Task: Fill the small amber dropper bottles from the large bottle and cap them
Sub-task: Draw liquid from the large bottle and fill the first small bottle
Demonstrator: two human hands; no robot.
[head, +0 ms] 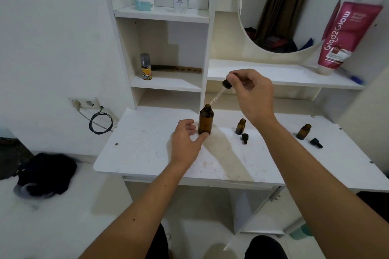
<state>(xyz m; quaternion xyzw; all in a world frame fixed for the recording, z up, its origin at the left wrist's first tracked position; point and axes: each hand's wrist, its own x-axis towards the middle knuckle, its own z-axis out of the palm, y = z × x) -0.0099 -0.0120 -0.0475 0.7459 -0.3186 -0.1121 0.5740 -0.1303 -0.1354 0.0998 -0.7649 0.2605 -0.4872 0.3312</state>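
While the left hand (186, 140) steadies the large bottle (206, 119) between thumb and curled fingers, the right hand (251, 95) pinches the dropper (219, 94) bulb, tip at the mouth; a tilt could tip the bottle or drip on the table (147, 153). Two small bottles (240, 126) (303, 131) stand uncapped to the right, each with its cap (245, 138) (316, 143) lying beside it and nothing blocking the path to either; a spray can (146, 66) sits on the shelf beyond.

Three amber bottles (206, 119) (240, 126) (303, 131) — three droppers (220, 94) (244, 138) (316, 143)
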